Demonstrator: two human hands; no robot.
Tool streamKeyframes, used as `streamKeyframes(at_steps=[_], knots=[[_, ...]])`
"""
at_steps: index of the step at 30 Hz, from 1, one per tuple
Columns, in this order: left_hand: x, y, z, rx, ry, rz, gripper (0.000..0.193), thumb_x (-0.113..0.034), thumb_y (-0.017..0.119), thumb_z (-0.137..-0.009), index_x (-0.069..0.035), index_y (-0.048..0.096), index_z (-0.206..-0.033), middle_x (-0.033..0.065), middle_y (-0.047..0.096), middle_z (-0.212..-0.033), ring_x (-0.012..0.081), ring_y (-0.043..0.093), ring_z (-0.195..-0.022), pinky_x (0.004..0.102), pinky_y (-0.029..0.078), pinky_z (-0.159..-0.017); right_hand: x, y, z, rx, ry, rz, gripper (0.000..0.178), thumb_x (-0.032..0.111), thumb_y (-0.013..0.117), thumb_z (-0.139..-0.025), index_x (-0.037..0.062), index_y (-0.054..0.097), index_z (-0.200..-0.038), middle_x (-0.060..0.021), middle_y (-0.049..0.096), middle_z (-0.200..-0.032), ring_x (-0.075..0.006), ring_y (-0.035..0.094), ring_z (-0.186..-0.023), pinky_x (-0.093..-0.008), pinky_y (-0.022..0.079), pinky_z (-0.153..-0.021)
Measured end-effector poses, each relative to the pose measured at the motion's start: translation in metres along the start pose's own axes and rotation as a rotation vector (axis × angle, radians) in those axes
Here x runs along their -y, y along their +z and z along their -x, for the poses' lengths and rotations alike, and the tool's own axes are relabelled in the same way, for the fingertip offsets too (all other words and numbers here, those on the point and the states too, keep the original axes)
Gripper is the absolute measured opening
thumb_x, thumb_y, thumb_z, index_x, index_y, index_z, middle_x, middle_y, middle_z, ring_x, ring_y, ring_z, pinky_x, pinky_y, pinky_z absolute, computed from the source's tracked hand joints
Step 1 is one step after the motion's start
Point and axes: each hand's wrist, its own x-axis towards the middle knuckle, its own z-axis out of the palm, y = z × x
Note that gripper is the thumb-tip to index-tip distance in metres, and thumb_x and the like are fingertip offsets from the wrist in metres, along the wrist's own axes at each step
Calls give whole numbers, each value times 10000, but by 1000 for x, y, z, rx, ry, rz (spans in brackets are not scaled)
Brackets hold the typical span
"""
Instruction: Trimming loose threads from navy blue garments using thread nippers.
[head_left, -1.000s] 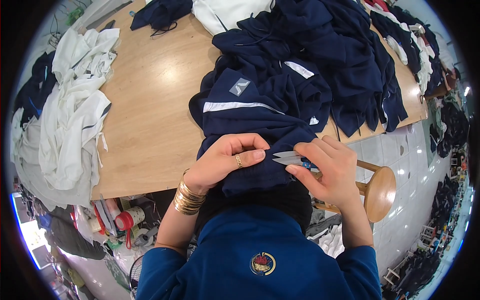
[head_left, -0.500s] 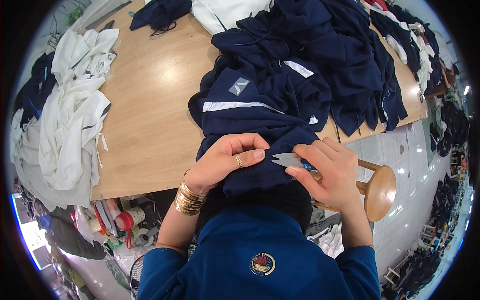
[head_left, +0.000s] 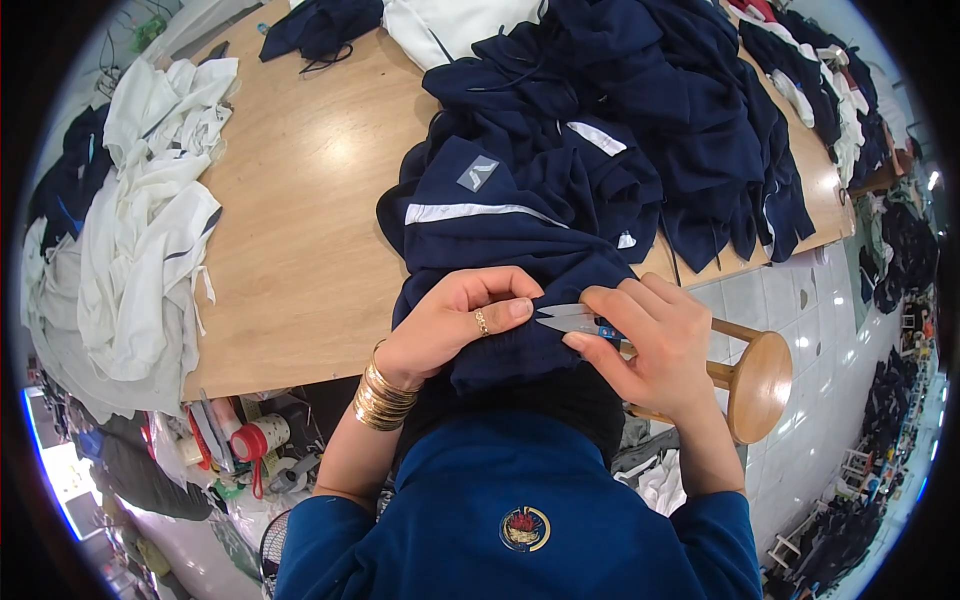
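A navy garment (head_left: pixel 500 245) with a white stripe and a small grey patch spreads from the table edge down to my lap. My left hand (head_left: pixel 455 318) is closed on its edge, thumb and forefinger pinched together over the dark cloth. In my right hand (head_left: pixel 662 345) is a pair of thread snips (head_left: pixel 572 319), gripped between thumb and fingers. Their two pointed blades stand slightly apart, the tips close to my left fingertips. Whether a thread lies between the blades is too small to see.
A large heap of navy garments (head_left: pixel 680 130) covers the table's right side. White garments (head_left: pixel 150 230) lie along the left edge of the wooden table (head_left: pixel 300 220). A round wooden stool (head_left: pixel 762 385) stands at my right. Below the table at left sits a red-lidded cup (head_left: pixel 255 438) among clutter.
My right hand has shifted slightly left, bringing the snips' tips nearer my left fingertips. My left hand has barely moved and keeps its pinch on the cloth.
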Motion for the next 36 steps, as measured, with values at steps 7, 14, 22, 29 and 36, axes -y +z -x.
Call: streamKeyframes(at_steps=[7, 14, 22, 29, 36], knots=[[-3, 2, 1, -26, -16, -20, 170, -154, 575, -882, -14, 605, -974, -55, 556, -810, -4, 467, -715, 150, 380, -658, -2, -1, 2, -6, -7, 16, 235, 222, 727, -656, 54, 611, -772, -30, 529, -606, -182, 440, -498, -288, 325, -449], [-9, 3, 4, -105, 28, -107, 137, -126, 614, -853, -15, 624, -934, -49, 569, -795, 1, 473, -695, 156, 383, -630, -6, -5, 1, -28, 27, -43, 243, 211, 734, -651, 47, 613, -783, -38, 550, -618, -184, 450, -495, -288, 326, -445], [-9, 3, 4, -80, 15, -122, 146, -131, 620, -850, -11, 631, -932, -44, 574, -777, 2, 480, -684, 154, 382, -615, -4, -4, -1, -11, -7, -35, 248, 216, 737, -648, 50, 610, -781, -37, 542, -613, -184, 452, -497, -284, 326, -449], [-11, 2, 4, -82, 6, -128, 159, -137, 622, -849, -9, 633, -943, -38, 585, -787, 5, 491, -690, 152, 391, -629, -5, -7, -4, -40, -2, -4, 229, 227, 732, -658, 58, 612, -757, -31, 525, -602, -178, 446, -496, -284, 318, -447], [-13, 2, 4, -86, 3, -86, 128, -130, 606, -858, -24, 611, -929, -46, 571, -804, 3, 487, -713, 155, 394, -657, -8, -9, -3, 42, 15, -11, 234, 228, 714, -693, 49, 607, -799, -37, 565, -668, -163, 480, -539, -260, 346, -477]])
